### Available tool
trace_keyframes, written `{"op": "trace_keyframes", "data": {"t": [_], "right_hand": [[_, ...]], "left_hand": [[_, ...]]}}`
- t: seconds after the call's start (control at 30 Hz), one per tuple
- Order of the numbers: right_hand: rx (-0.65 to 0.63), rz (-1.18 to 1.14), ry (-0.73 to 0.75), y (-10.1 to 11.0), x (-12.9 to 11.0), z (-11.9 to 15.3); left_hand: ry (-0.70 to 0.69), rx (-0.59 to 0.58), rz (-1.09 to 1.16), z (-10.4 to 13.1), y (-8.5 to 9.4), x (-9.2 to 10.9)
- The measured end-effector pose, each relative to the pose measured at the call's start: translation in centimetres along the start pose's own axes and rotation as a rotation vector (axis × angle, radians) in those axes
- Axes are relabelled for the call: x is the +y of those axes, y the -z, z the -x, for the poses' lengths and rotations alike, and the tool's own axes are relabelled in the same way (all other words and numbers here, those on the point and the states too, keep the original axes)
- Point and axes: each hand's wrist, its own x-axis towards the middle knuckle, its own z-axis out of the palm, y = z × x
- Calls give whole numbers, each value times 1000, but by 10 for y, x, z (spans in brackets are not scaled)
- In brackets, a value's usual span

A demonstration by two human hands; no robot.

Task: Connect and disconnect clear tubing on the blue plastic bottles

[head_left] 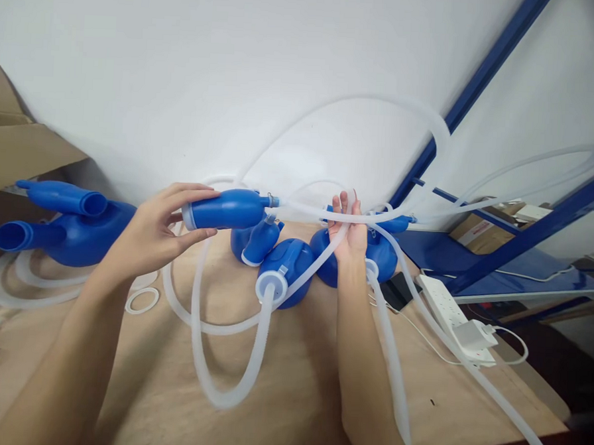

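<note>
My left hand (150,231) is closed around the wide, white-collared end of a blue plastic bottle-shaped piece (232,210), held level above the table. A clamp sits at its narrow right tip, where a translucent hose (307,212) joins on. That hose runs across the palm of my right hand (347,228), whose fingers curl up around crossing lengths of tubing. Beneath, a blue container (295,262) with a white cap (272,287) has a corrugated tube (255,353) looping out of it. More blue containers (325,257) stand behind, partly hidden by my right hand.
Further blue containers (87,235) lie at left beside a cardboard box (27,142). A white ring (142,301) rests on the wooden table (287,408). At right are a power strip (451,313) with a plugged-in charger (475,335), a dark phone (397,291) and a blue metal rack (495,60).
</note>
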Motion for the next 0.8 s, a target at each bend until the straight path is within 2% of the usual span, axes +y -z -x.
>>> {"op": "trace_keyframes", "data": {"t": [0.1,0.2,0.33,0.4,0.53,0.6,0.7,0.8], "right_hand": [[-28,-118,-29,6,-1,-1],[-18,-258,-123,6,-1,0],[-54,-284,-210,0,3,2],[-48,-250,-187,-4,8,3],[-43,-137,-128,-10,25,6],[-81,-67,-187,-10,36,9],[-172,1,-360,-9,52,17],[-222,-15,-436,-10,66,23]], "left_hand": [[-31,78,-33,1,3,7],[-58,143,-57,2,4,14],[-97,174,-74,3,3,14],[-95,121,-52,2,-1,9],[-17,-66,31,0,-17,-6],[21,-167,110,-1,-31,-14],[83,-295,223,0,-57,-26],[133,-351,271,4,-83,-34]]}}
